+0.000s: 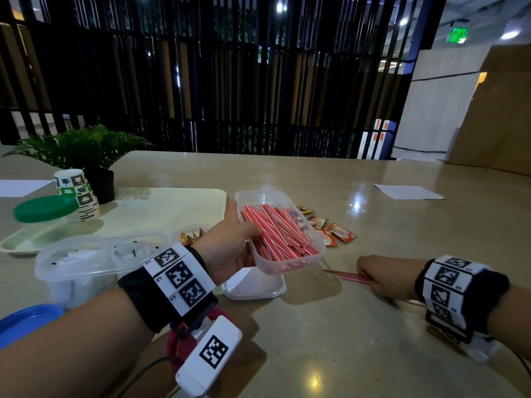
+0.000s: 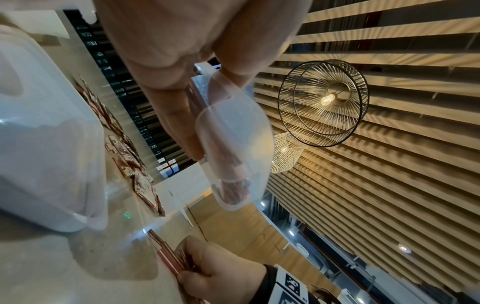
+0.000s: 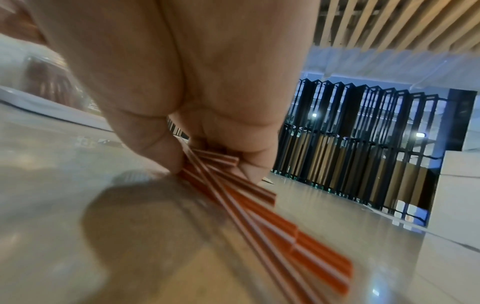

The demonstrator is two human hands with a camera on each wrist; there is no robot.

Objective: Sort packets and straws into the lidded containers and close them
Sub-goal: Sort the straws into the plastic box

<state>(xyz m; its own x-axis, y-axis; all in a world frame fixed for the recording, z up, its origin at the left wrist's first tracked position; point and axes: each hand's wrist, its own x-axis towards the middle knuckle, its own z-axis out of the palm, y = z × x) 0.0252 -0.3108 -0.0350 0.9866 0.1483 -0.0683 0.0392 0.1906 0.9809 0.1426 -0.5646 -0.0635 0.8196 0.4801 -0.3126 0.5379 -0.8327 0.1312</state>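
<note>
Pinching a few loose straws [image 1: 349,276] flat against the worktop [image 1: 388,225], the right hand [image 1: 379,278] has its fingers [image 3: 161,148] curled round them. The left hand [image 1: 230,248] grips the tilted tub [image 1: 280,265] by its rim, thumb inside. The likely slip: the tub tips further and spills, or thin straws slide out of the pinch. The tub holds many red-striped straws; its lid [image 1: 254,285] lies beneath. Packets [image 1: 330,231] sit behind it, unsorted; a round tub [image 1: 189,235] holds a few.

My clear straw container [image 1: 290,264], tilted and full of red-striped straws [image 1: 275,231]; loose straws [image 1: 349,276] on the table; orange packets [image 1: 330,231] behind it.
</note>
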